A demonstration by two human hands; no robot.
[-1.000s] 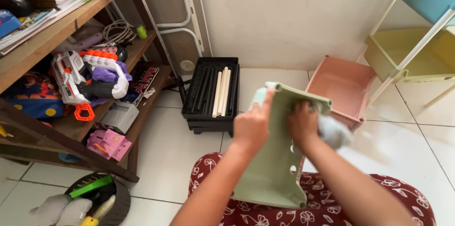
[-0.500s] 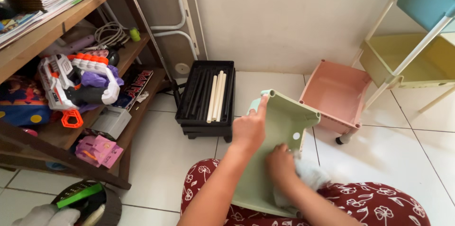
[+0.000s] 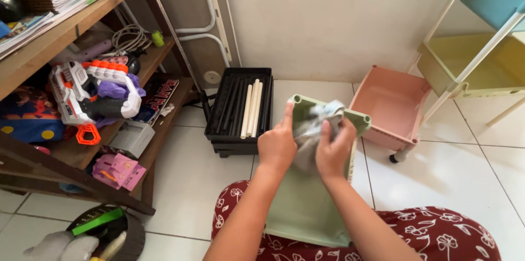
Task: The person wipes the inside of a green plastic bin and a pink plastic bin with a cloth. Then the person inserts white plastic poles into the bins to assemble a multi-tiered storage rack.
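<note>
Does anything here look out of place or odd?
Yes: the pink bin lies tipped on the floor tiles instead of sitting in the rack like the yellow bin, and the shelf toys sit jumbled.

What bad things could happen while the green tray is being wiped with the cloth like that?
The pale green plastic tray stands tilted on the lap, steadied near its top only by the left hand; it might slip onto the white tiled floor. The right hand presses the grey cloth against the top edge, so a hard push could tip the tray towards the black slatted tray.
</note>
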